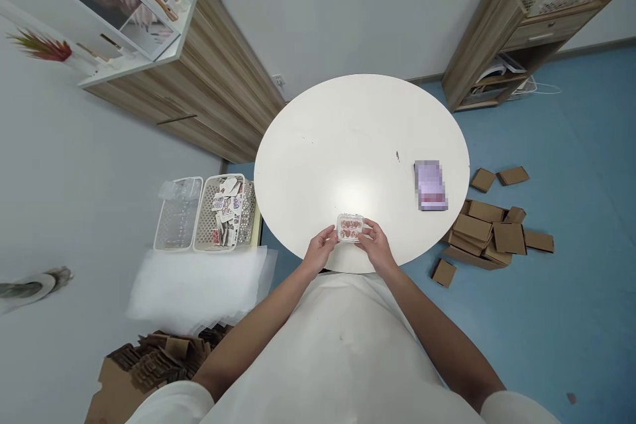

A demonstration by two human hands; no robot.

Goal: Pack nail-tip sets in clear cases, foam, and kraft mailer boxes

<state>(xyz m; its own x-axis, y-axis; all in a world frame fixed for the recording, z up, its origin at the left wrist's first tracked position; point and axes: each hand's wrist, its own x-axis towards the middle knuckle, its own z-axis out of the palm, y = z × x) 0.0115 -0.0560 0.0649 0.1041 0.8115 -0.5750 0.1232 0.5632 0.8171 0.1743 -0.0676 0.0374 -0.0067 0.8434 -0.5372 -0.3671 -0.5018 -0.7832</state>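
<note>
A small clear plastic box is held over the near edge of the white round table. Inside it lie two rows of red and pink pieces that look like press-on nails. My left hand pinches the box's left edge between thumb and fingers. At the right edge, my right hand grips it, thumb and fingertips on the side and lower corner. The box's underside is hidden from me.
On the white table lies a blurred purple item. Small cardboard boxes are piled on the floor at right. To the left stand a basket of printed cards, a basket of clear plastic and white sheets.
</note>
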